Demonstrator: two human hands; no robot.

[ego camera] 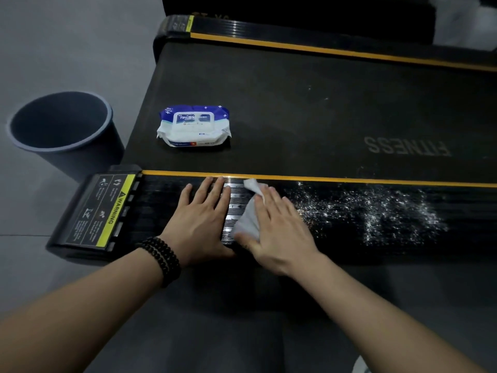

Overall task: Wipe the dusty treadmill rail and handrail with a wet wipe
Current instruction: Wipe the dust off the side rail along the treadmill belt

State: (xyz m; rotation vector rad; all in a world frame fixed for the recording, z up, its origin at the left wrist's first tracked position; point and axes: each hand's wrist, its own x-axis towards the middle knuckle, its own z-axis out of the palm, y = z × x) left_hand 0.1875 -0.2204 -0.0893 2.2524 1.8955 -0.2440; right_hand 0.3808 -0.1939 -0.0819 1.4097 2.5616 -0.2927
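Nearest me, both of my hands lie on the near treadmill rail (349, 211). My left hand (200, 219) is released, fingers straight and spread flat on the ribbed surface, bracing beside the work; a beaded bracelet (161, 258) circles that wrist. My right hand (279, 224) is also flat, straight fingers pressing the wet wipe (248, 216) down onto the rail, with a corner of the wipe sticking up past the fingertips. I judge the rail wipe is underway: the stretch by my hands looks dark and clean, while a white dust patch (376, 211) lies just to the right. The next move calls for sliding the wipe rightward along the ribs through that dust, keeping pressure even. The handrail is out of view, so that part seems not yet done.

Beyond the rail, the wipes pack (194, 125) sits on the treadmill belt (295, 109), which shows faint specks. The far rail (322, 44) runs behind. A dark bin (61, 125) stands on the grey floor (40, 49) to the left.
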